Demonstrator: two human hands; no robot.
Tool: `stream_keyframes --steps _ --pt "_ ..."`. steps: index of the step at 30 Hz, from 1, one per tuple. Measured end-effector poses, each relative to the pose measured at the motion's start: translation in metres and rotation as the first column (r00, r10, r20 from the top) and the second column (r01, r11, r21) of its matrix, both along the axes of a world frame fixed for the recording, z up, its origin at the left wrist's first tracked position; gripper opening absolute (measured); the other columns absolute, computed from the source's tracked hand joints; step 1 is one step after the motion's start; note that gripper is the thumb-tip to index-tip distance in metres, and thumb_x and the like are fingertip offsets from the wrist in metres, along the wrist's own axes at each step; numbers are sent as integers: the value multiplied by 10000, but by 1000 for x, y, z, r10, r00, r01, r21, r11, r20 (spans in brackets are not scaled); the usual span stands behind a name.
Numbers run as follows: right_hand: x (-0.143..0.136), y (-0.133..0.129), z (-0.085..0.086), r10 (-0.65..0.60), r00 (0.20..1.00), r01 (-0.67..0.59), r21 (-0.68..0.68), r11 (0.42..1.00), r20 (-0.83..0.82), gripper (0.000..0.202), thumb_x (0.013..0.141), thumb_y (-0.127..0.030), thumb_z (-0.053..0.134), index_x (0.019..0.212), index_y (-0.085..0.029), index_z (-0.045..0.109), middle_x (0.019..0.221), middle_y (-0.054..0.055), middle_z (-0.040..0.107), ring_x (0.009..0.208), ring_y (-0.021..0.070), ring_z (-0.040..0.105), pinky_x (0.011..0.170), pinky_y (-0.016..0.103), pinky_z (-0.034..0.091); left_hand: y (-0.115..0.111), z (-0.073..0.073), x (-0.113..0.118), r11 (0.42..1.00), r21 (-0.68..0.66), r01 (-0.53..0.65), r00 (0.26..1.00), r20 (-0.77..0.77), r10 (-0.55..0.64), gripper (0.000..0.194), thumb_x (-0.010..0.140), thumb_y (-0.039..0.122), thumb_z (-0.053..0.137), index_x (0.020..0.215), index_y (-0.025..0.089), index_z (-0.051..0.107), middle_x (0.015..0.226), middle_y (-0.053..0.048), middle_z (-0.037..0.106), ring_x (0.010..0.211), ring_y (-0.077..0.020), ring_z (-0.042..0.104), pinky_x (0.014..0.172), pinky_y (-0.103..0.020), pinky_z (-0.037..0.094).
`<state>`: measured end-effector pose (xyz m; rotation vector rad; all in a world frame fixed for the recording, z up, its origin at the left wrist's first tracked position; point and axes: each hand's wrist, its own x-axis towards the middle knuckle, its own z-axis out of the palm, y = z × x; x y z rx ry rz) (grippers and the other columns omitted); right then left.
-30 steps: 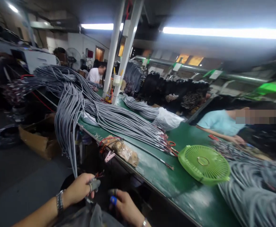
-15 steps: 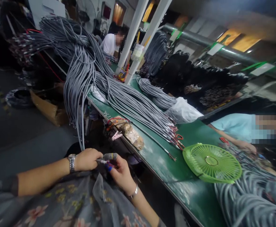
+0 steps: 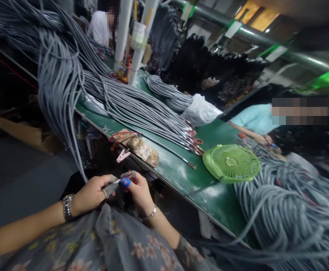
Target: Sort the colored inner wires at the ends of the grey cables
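Observation:
Close in front of my body, my left hand (image 3: 95, 192) grips a grey cable (image 3: 81, 169) near its stripped end. My right hand (image 3: 137, 188) pinches the thin wires at that same end, with blue tape on the thumb and a grey cover on a fingertip. Between the two hands a short white piece of the cable end (image 3: 117, 181) shows. Grey covers also sit on fingers of my left hand. The cable trails up to a large hanging bundle of grey cables (image 3: 58, 71).
On the green table (image 3: 178, 184) lie a row of grey cables (image 3: 141, 109), a green fan (image 3: 232, 162), a taped brown block (image 3: 141, 148) with a pink clip (image 3: 123, 155), and a plastic bag (image 3: 200, 109). A cable heap (image 3: 282, 203) fills the right. Two people sit beyond.
My view has swung right, so the table and fan appear further left and higher. Both hands stay together at the cable end, and the left hand's fingers have shifted along it.

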<state>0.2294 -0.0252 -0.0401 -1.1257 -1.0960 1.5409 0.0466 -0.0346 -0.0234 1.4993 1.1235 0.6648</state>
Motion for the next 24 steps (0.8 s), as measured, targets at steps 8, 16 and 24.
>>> stream_keyframes --steps 8,16,24 --pt "-9 7 4 27 999 -27 -8 1000 -31 418 601 -525 873 771 -202 667 728 -8 664 644 135 587 632 267 523 12 3 -3 999 -47 -22 1000 12 22 186 656 429 754 643 246 726 644 -14 716 635 -215 618 605 -280 507" --pt "-13 14 8 103 994 -103 -8 995 -37 428 559 -509 892 712 -192 650 673 -33 636 616 112 545 625 251 502 16 13 -5 993 112 -41 986 -154 58 175 687 438 686 647 272 726 687 -5 751 699 -242 664 688 -288 519" --pt "-21 2 2 -90 992 83 -72 994 -87 389 586 -479 853 663 -195 598 580 -55 550 527 85 438 529 223 411 11 10 -2 983 -57 -174 985 -3 174 304 679 539 695 613 243 705 659 -40 748 657 -229 673 659 -315 553"
